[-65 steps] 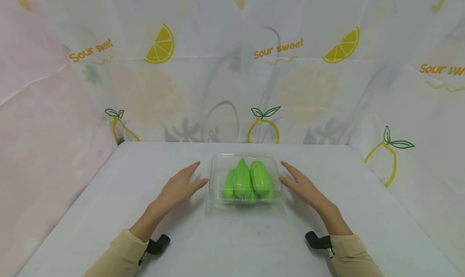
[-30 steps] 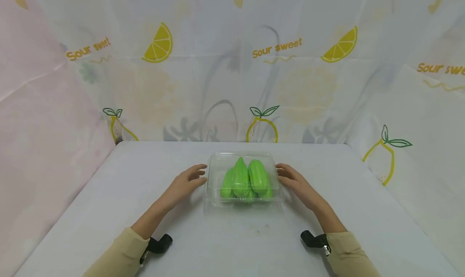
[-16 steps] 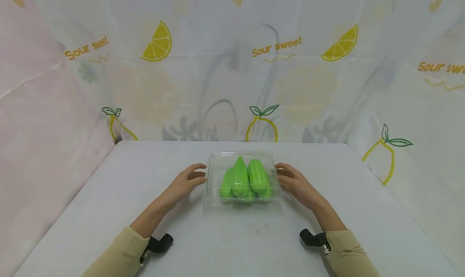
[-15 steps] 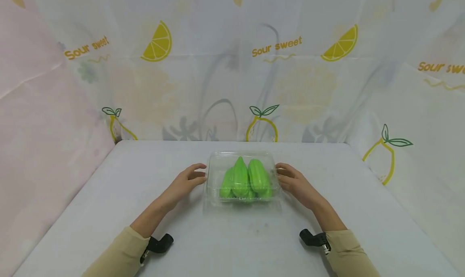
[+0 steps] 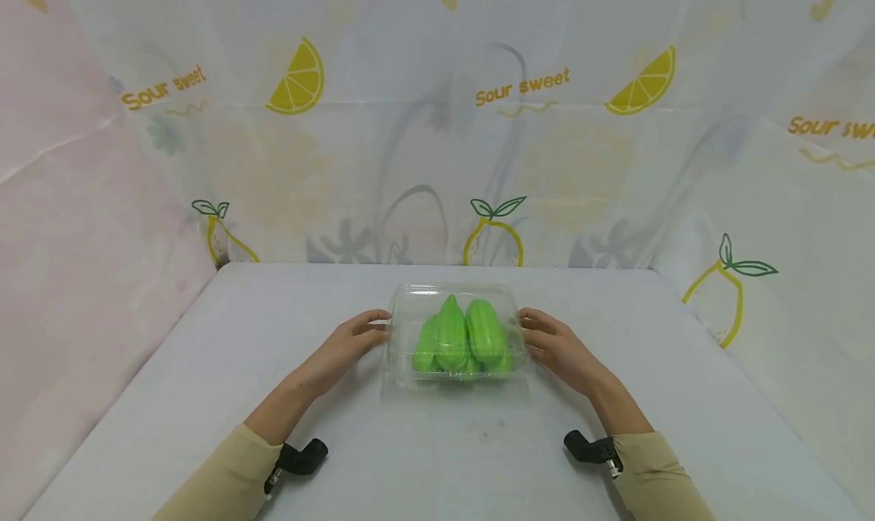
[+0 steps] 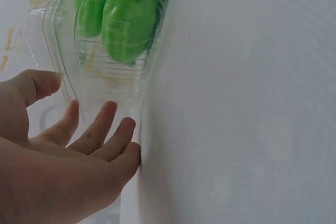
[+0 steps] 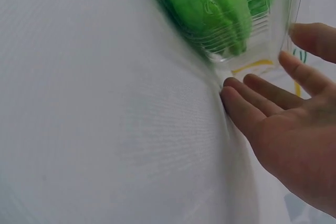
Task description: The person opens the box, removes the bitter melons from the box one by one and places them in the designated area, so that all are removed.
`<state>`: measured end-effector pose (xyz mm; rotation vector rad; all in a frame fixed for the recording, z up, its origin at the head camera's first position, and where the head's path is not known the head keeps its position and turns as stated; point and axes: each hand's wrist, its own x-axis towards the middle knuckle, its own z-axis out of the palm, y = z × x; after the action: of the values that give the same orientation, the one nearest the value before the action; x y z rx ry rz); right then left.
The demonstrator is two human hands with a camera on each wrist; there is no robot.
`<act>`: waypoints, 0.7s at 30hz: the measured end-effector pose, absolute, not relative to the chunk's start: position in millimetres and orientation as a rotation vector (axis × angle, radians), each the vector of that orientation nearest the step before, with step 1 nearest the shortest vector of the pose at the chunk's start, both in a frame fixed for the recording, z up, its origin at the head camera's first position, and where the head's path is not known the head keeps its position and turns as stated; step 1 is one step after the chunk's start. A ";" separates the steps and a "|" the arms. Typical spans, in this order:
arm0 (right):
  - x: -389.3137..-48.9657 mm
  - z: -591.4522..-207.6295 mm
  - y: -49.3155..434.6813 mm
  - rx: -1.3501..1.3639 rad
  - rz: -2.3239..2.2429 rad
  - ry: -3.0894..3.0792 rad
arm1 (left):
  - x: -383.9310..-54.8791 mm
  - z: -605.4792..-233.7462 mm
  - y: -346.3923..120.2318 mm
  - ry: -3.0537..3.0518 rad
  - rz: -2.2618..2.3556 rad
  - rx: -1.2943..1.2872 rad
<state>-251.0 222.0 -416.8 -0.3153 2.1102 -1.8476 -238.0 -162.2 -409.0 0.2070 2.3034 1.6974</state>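
Observation:
A clear plastic clamshell box stands on the white table with its lid down. Several bright green, ribbed fruits or vegetables lie inside it; their exact kind is unclear. My left hand is at the box's left side, thumb and index fingertips at the rim. The other left fingers are spread and slightly bent near the lower wall. Mirroring it, my right hand has its thumb and index tips at the right rim, its other fingers low beside the wall. Neither hand wraps round the box.
The white table reaches the printed cloth behind and at both sides. Black camera mounts stick out at both wrists, near the tan sleeves.
Since the earliest frame both hands have moved inward to the box's sides, and their fingers have bent a little. Over the last half second hardly anything has moved; the box stays in place.

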 end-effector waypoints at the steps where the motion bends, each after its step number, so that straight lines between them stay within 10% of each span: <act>1: -250.9 -416.5 222.1 -0.314 -1.845 2.105 | -237.8 -408.8 -162.0 2.301 1.699 0.206; 21: -248.7 -410.4 232.9 -0.444 -1.661 1.901 | -237.2 -404.5 -167.9 2.170 1.609 0.337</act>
<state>-248.7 232.9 -410.4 -0.4442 1.9007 -1.6606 -237.2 -167.9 -404.5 0.3373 2.1696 1.6092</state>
